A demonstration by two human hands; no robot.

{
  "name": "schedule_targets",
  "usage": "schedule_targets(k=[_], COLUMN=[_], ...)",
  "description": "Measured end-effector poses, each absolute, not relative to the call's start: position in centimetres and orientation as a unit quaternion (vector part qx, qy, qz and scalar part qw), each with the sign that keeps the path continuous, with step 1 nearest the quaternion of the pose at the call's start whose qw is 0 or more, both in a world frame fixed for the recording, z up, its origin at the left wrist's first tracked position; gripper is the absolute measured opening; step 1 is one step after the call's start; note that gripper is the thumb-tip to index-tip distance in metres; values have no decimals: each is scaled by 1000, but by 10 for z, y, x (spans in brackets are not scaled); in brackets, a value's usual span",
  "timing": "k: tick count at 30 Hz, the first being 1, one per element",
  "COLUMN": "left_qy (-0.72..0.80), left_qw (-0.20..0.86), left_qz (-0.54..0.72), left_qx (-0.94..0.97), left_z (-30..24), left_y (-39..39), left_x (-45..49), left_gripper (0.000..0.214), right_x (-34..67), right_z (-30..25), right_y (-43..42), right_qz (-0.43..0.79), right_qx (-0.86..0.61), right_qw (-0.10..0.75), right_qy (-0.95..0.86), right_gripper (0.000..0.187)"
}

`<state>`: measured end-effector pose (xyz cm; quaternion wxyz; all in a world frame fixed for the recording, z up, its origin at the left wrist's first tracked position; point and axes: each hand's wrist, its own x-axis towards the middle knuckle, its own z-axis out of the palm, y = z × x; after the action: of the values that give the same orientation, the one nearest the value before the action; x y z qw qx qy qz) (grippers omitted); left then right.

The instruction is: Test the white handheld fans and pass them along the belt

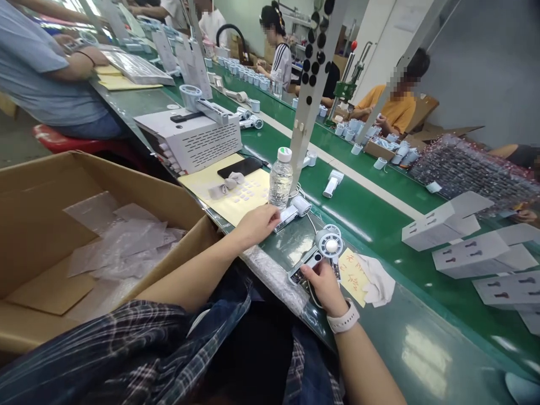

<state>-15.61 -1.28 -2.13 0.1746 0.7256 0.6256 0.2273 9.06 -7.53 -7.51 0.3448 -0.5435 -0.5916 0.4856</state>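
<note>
My right hand (325,286) is closed around the handle of a light blue handheld fan (331,243), its round grille facing up. Dark circuit-like parts show along the handle, partly covered by my fingers. My left hand (259,224) has its fingers curled at the handle end of a second, white and blue handheld fan (300,205) lying on the bench; its fingertips are partly hidden. A clear bottle (280,179) with a white cap stands just behind that fan. Beside my right hand lie a yellow note (353,277) with red handwriting and a crumpled white cloth (379,281).
At left, a cardboard box (37,185) holds clear plastic bags. A white vented case (198,138), a black phone (240,167) and yellow paper (198,183) occupy the bench. A metal post (306,107) rises beside the green conveyor (371,216). White cartons (459,256) stand right. Several people work around.
</note>
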Motion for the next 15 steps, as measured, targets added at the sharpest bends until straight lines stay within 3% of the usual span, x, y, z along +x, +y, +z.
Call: schedule_targets(k=[6,15], left_qy=[414,395], left_qw=[243,265], left_qz=[366,412], left_qx=[797,777], left_z=[4,-13], left_y=[-45,-51], left_x=[-104,-76], left_gripper=[11,6], right_x=[87,83], right_z=[-68,-65], right_y=[-75,-77], right_qz=[490,475], right_qx=[-557,-544], right_qw=[297,308], right_qy=[-602,-619], right_gripper=[47,44])
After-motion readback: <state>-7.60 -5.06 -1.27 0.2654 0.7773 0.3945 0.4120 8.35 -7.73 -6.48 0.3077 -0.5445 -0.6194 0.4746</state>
